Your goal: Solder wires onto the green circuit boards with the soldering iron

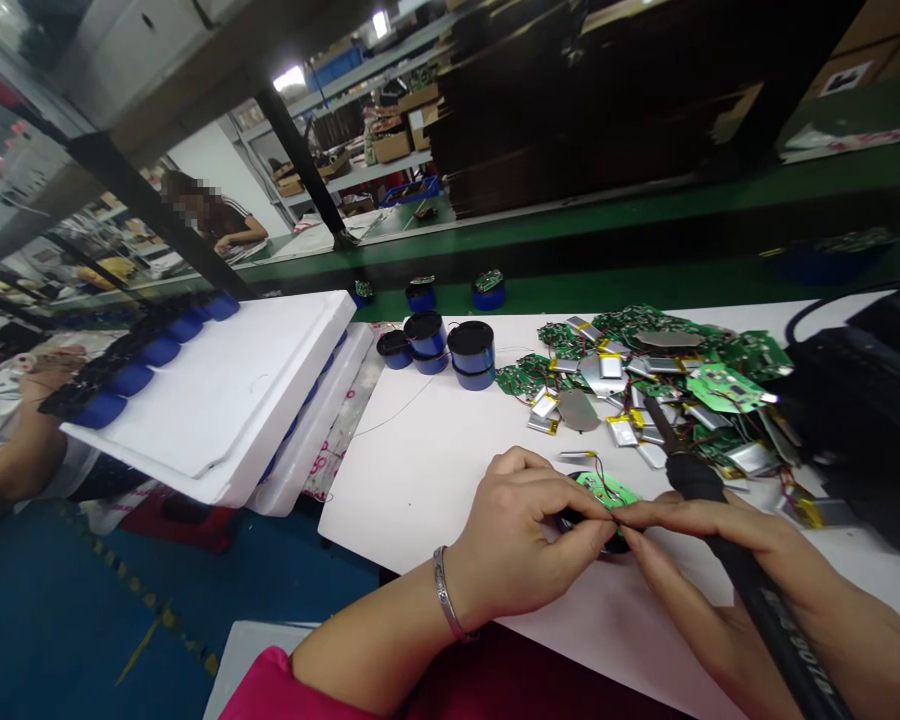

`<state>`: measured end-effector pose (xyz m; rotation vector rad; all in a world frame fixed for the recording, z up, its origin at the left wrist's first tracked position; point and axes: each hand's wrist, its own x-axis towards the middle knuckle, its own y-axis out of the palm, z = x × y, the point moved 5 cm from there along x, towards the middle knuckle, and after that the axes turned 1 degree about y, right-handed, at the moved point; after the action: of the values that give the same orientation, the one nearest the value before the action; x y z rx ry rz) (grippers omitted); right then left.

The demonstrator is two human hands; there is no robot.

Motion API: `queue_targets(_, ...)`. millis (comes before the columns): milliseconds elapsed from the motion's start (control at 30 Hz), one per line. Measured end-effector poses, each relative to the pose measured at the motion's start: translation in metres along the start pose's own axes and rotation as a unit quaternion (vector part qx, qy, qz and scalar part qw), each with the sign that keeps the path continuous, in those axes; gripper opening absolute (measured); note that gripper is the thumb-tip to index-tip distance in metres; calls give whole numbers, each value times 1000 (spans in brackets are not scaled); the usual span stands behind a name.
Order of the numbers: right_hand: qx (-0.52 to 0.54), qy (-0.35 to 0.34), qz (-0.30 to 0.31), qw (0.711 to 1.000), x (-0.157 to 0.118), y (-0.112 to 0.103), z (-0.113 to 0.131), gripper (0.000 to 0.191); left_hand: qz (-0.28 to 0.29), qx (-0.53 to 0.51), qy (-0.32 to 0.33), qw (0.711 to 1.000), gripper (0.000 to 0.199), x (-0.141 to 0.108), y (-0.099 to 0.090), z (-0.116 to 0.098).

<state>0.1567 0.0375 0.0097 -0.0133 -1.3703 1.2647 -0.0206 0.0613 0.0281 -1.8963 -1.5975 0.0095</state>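
A green circuit board [606, 488] rests on a dark round housing [570, 517] at the front of the white work surface. Red wires run from it to a small silver battery cell [577, 455] lying behind. At the board's near edge, the index finger and thumb of my left hand [525, 535] are pinched together; what lies between them is too small to make out. My right hand [765, 570] meets it there, its thumb and index finger at the same spot. A black soldering iron [750, 590] lies across that hand, held in it, its tip [656, 415] pointing away over the battery pile.
Battery cells [622, 430] and circuit boards [727, 388] lie heaped behind my hands. Several blue-and-black round housings [471, 352] stand further left. White foam trays [217, 400] are stacked at the left. A black object [862, 420] stands right. Two co-workers [214, 215] sit beyond.
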Motion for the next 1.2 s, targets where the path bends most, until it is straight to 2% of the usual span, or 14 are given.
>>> queue_targets(67,10,29,20,999,1,0,-1,28,4,2,-7,1000,8,0,1,0)
queue_targets(167,20,84,10,996,2,-3,-5,28,4,2,-10,1000,8,-1,2,1)
queue_targets(333,11,74,13,997,2,-2,-4,31,-18,8,3,1000,9,-2,1,-1)
queue_targets(500,-4,111,4,994,1,-2,-6,33,-48,26,27,998,11,-3,0,-4)
queue_targets(633,2,96,5,995,6,-1,-1,28,-56,35,26,997,9,-4,1,-5)
queue_targets(800,-8,81,-32,996,5,-4,-1,26,-60,31,19,998,10,-5,2,-5)
queue_targets(933,-22,24,1,999,-6,-1,-6,26,-44,16,1,999,12,-4,3,-5)
queue_targets(1067,1,78,-8,997,-9,0,-18,34,-22,-2,-24,999,13,-3,1,-5)
queue_targets(1200,15,87,4,996,-5,2,-21,34,-11,-19,-42,999,14,-2,0,-3)
